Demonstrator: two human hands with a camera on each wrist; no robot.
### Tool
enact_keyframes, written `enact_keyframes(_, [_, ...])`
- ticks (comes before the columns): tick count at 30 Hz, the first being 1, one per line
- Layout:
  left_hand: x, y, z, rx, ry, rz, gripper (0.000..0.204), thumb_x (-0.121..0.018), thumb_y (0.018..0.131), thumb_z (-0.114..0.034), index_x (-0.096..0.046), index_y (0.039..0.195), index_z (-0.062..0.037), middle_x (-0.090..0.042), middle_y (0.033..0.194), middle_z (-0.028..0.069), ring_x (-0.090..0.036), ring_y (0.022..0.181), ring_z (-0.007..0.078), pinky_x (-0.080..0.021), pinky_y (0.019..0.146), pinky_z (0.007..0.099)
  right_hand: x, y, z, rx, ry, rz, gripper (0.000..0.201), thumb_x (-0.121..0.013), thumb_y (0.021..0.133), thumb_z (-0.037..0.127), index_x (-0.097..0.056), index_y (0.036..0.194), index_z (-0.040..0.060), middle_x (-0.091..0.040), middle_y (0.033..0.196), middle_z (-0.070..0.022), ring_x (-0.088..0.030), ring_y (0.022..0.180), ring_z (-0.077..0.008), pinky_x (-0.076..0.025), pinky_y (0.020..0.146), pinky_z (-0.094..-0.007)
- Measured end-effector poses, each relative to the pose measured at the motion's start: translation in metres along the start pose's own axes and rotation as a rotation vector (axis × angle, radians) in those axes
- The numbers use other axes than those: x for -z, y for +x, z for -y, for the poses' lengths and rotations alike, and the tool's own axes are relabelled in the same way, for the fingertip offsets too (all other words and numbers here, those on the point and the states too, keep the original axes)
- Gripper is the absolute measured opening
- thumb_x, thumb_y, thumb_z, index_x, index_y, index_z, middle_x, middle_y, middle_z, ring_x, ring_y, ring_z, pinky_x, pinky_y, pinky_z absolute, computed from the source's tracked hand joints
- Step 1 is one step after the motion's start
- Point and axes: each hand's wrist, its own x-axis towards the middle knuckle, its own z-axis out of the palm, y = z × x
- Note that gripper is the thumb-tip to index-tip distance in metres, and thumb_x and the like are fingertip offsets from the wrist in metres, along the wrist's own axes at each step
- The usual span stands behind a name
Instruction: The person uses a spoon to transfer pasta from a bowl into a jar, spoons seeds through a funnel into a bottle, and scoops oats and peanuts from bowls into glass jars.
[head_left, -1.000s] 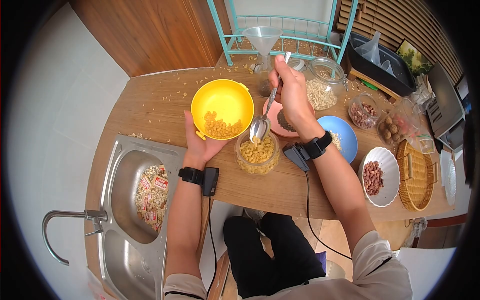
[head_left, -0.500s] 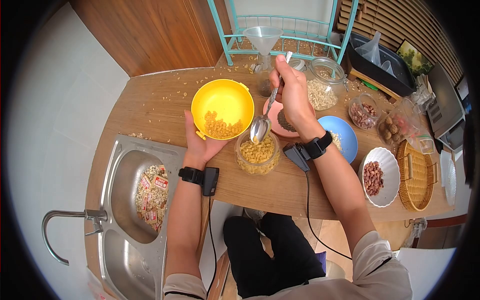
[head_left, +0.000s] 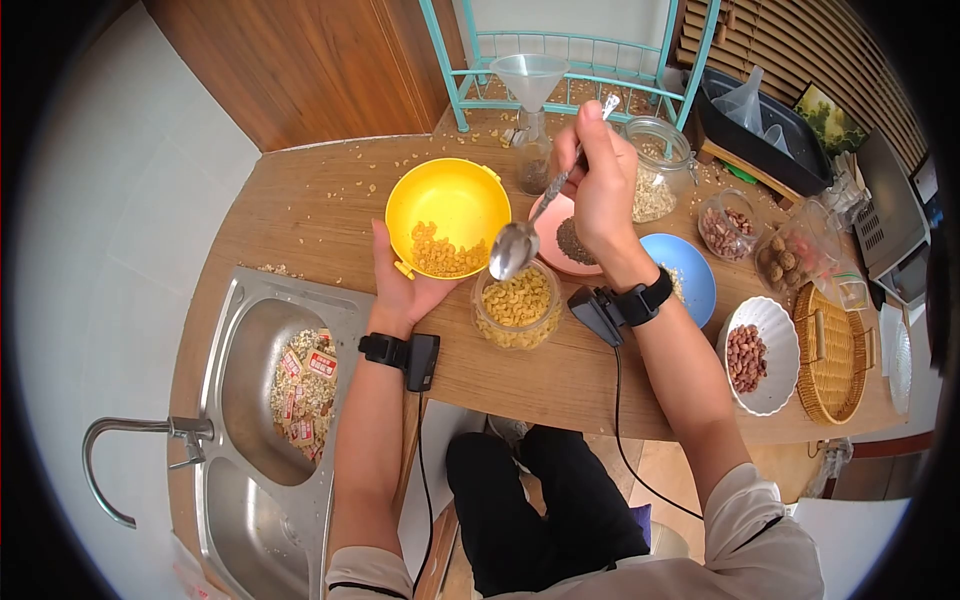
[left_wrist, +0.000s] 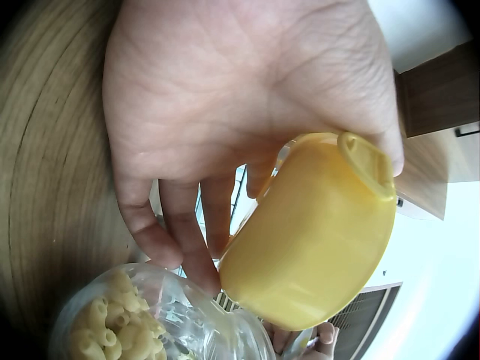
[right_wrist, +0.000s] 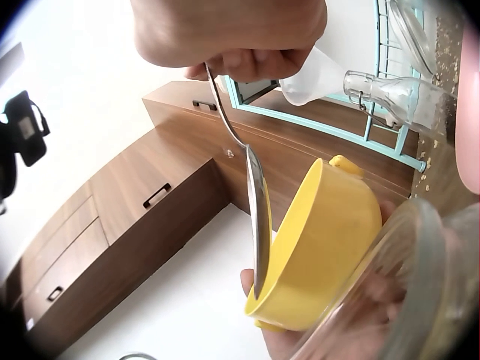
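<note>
In the head view the left hand (head_left: 408,290) holds a yellow bowl (head_left: 450,200) from its left and underside, thumb along the outer wall; small macaroni (head_left: 440,255) lies in it. The left wrist view shows that hand (left_wrist: 247,97) against the tilted yellow bowl (left_wrist: 307,240). The right hand (head_left: 600,190) pinches the handle of a metal spoon (head_left: 515,250), whose bowl hangs over the back left rim of a clear jar of macaroni (head_left: 518,305). From the right wrist view, the spoon (right_wrist: 259,225) appears beside the yellow bowl (right_wrist: 322,247), below the right hand (right_wrist: 232,37).
A pink plate (head_left: 548,230), blue plate (head_left: 695,275) and white bowl of nuts (head_left: 785,350) stand rightward. Behind are a funnel (head_left: 530,80) in a bottle, an oat jar (head_left: 655,185) and a turquoise rack (head_left: 455,90). At left is a sink (head_left: 250,370); a wicker basket (head_left: 835,350) sits far right.
The right hand has moved slightly right and the spoon is raised from over the jar's macaroni, its bowl now turned and nearer the yellow bowl. The left hand and yellow bowl are nearly still.
</note>
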Motion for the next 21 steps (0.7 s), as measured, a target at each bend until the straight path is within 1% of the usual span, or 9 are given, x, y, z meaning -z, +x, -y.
enact_keyframes(4, [0.001,0.000,0.001,-0.007,-0.005,0.006,0.105,-0.037,0.077,-0.090,-0.029,0.152,-0.0169,-0.029,0.156,0.0147,-0.030,0.142,0.0347,-0.026,0.114,0.0582,-0.008,-0.003,-0.002,-0.005,0.014,-0.055,0.052,-0.045,0.104,0.045,-0.058,0.070,0.0067,-0.049,0.063,0.0035,-0.040,0.056,-0.0046,-0.031,0.051,-0.0219])
enact_keyframes(6, [0.004,0.001,0.001,-0.005,-0.004,0.008,0.106,-0.037,0.077,-0.090,-0.028,0.152,-0.0168,-0.029,0.156,0.0149,-0.030,0.143,0.0346,-0.026,0.114,0.0583,-0.011,-0.005,-0.005,0.073,-0.182,-0.022,0.051,-0.044,0.104,0.044,-0.061,0.076,0.0040,-0.051,0.064,0.0012,-0.044,0.058,-0.0075,-0.035,0.054,-0.0242])
enact_keyframes(7, [0.004,0.002,0.001,-0.005,-0.004,0.009,0.106,-0.037,0.077,-0.090,-0.028,0.153,-0.0167,-0.028,0.156,0.0152,-0.030,0.143,0.0346,-0.026,0.114,0.0584,-0.012,-0.006,-0.007,0.073,-0.182,-0.023,0.051,-0.044,0.104,0.044,-0.061,0.076,0.0040,-0.051,0.064,0.0012,-0.044,0.058,-0.0075,-0.035,0.054,-0.0242])
enact_keyframes(9, [0.004,0.002,0.002,-0.005,-0.015,0.005,0.106,-0.037,0.077,-0.090,-0.028,0.153,-0.0166,-0.029,0.156,0.0153,-0.030,0.143,0.0345,-0.026,0.114,0.0582,-0.015,-0.007,-0.009,0.201,-0.318,0.031,0.052,-0.044,0.104,0.044,-0.062,0.079,0.0018,-0.053,0.065,-0.0022,-0.049,0.062,-0.0115,-0.041,0.059,-0.0275])
enact_keyframes(13, [-0.001,0.000,0.000,-0.001,-0.017,-0.017,0.106,-0.038,0.077,-0.090,-0.028,0.152,-0.0164,-0.030,0.155,0.0152,-0.031,0.142,0.0341,-0.027,0.113,0.0577,-0.015,-0.008,-0.009,0.155,-0.411,0.073,0.053,-0.044,0.104,0.043,-0.062,0.078,0.0003,-0.055,0.067,-0.0047,-0.052,0.067,-0.0143,-0.044,0.064,-0.0306])
enact_keyframes(15, [-0.001,0.000,0.001,-0.006,-0.015,-0.019,0.105,-0.038,0.077,-0.090,-0.029,0.152,-0.0166,-0.030,0.155,0.0149,-0.031,0.142,0.0340,-0.028,0.113,0.0577,-0.017,-0.005,-0.017,0.163,-0.358,0.076,0.049,-0.044,0.104,0.043,-0.061,0.079,0.0054,-0.044,0.064,0.0048,-0.037,0.058,-0.0036,-0.031,0.052,-0.0212])
enact_keyframes(18, [0.003,0.000,0.001,-0.002,-0.021,-0.022,0.104,-0.038,0.077,-0.089,-0.030,0.152,-0.0171,-0.031,0.155,0.0142,-0.032,0.141,0.0340,-0.028,0.112,0.0579,-0.017,-0.004,-0.023,0.062,-0.305,0.123,0.049,-0.044,0.105,0.043,-0.061,0.080,0.0056,-0.045,0.064,0.0043,-0.037,0.057,-0.0038,-0.030,0.052,-0.0212])
enact_keyframes(19, [0.003,0.001,0.001,0.006,-0.031,-0.022,0.104,-0.038,0.077,-0.089,-0.030,0.152,-0.0174,-0.031,0.155,0.0138,-0.032,0.141,0.0340,-0.029,0.112,0.0581,-0.017,-0.003,-0.024,0.063,-0.305,0.123,0.049,-0.044,0.105,0.043,-0.061,0.080,0.0056,-0.045,0.064,0.0043,-0.037,0.057,-0.0038,-0.030,0.052,-0.0212])
enact_keyframes(21, [0.003,0.000,0.001,0.006,-0.024,-0.023,0.104,-0.038,0.077,-0.089,-0.030,0.152,-0.0175,-0.031,0.155,0.0138,-0.032,0.141,0.0340,-0.029,0.112,0.0579,-0.018,-0.004,-0.025,-0.052,-0.255,0.137,0.048,-0.044,0.104,0.044,-0.060,0.080,0.0057,-0.045,0.063,0.0040,-0.037,0.054,-0.0040,-0.029,0.049,-0.0209])
